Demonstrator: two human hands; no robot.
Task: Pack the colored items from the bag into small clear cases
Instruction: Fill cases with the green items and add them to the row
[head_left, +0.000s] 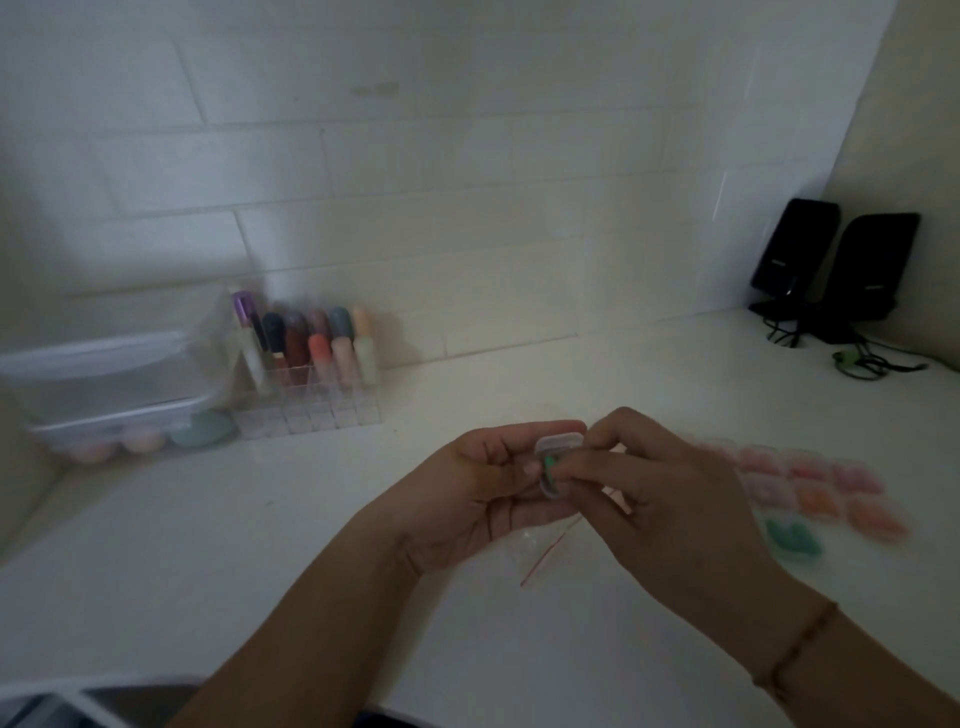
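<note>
Left hand (483, 488) grips clear case (556, 460) steady; right hand (660, 499) apparently pinches green item (549, 464) inside; filled cases (810, 488) right.

The small green item (549, 464) shows only as a sliver between the fingertips of the right hand (660, 499) and the small clear plastic case (557, 457), so its shape cannot be told, and the hands cover most of the clear plastic bag with a red strip (535, 558) beneath them. The rows of pink, orange and green filled clear cases (815, 493) at right are smeared by blur. The stacked clear lidded boxes (104, 384) at left are blurred and cut by the frame's edge.
</note>
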